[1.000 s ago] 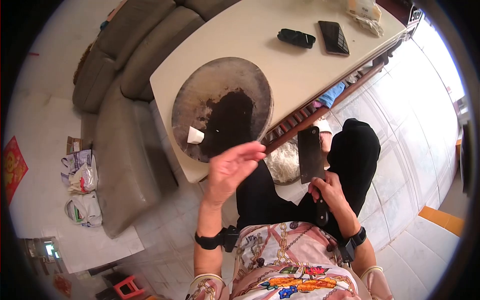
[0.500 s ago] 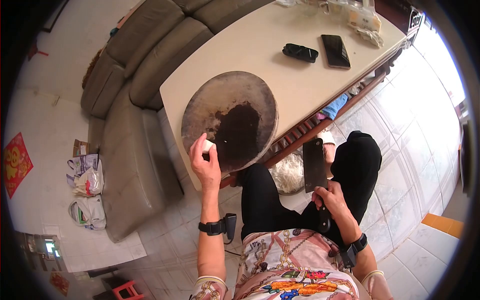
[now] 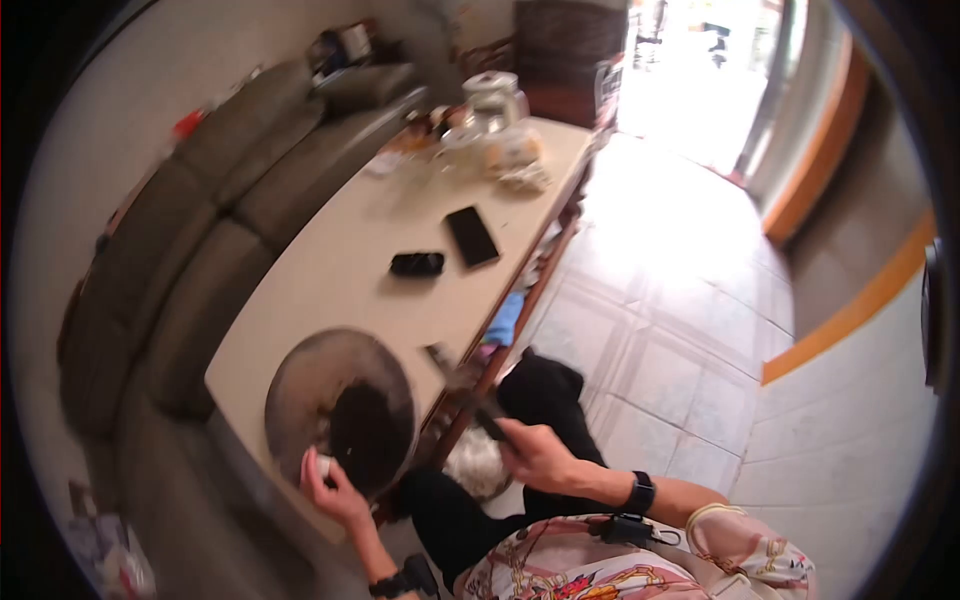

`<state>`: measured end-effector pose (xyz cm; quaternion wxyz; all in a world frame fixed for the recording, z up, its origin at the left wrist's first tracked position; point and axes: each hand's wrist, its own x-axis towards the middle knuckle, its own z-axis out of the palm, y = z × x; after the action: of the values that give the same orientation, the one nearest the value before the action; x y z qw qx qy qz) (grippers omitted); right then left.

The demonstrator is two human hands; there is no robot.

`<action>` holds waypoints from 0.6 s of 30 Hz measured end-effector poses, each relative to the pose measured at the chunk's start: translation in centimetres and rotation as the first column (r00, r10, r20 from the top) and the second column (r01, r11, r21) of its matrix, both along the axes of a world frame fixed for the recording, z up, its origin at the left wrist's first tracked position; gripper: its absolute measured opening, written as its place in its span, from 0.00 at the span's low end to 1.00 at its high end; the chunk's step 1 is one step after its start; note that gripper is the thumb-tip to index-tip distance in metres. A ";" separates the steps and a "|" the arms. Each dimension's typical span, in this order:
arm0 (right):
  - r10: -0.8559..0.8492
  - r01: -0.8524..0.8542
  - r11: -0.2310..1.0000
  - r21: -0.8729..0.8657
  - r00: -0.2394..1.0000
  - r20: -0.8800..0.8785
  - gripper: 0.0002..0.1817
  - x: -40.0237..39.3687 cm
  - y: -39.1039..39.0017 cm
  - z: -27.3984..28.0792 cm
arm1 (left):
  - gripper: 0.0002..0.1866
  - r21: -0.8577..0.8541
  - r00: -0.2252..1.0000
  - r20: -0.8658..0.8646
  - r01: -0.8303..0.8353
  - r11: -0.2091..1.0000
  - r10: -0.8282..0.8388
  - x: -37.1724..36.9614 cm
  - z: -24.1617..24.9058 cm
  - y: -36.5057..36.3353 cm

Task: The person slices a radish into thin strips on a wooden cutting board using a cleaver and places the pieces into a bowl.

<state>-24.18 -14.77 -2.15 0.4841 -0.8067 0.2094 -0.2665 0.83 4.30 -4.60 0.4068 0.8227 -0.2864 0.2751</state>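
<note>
My left hand [image 3: 333,490] pinches a small white piece [image 3: 324,466] at the near edge of the round chopping board [image 3: 300,385]. A dark wet patch covers much of the board's middle and right. My right hand [image 3: 537,455] grips the handle of a cleaver [image 3: 462,386], held up to the right of the board, its blade blurred and seen nearly edge-on. Beneath the cleaver, a bowl of white shreds [image 3: 476,462] is partly hidden by my right hand and legs.
The board rests on a long cream table [image 3: 340,250]. Farther along it lie a black case [image 3: 417,264], a phone [image 3: 472,237] and plastic bags [image 3: 512,152]. A grey sofa [image 3: 225,235] runs along the left. Blue cloth [image 3: 506,318] shows under the table.
The view has swung to the right and up toward the doorway. My right hand has raised the cleaver from over my lap toward the table edge. My left hand still holds the white piece.
</note>
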 end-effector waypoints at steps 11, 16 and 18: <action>0.120 -0.315 0.619 -0.719 0.943 -0.310 0.33 19.0 -1.4 2.0 | 0.19 0.027 0.997 -0.069 0.037 0.999 -0.035 -0.6 1.0 0.1; 0.095 -0.245 0.576 -0.780 0.968 -0.234 0.30 22.8 -1.8 -0.3 | 0.20 0.032 0.997 -0.058 0.052 0.998 -0.050 -0.3 0.6 0.5; 0.106 -0.207 0.563 -0.800 0.978 -0.178 0.29 23.0 -2.2 -0.3 | 0.17 0.019 0.997 -0.051 0.059 0.998 -0.058 -0.4 0.7 0.4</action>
<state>-1.19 -16.96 -2.49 0.0691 -0.9672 0.0176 -0.2440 0.45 4.70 -3.92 0.4132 0.8248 -0.3028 0.2392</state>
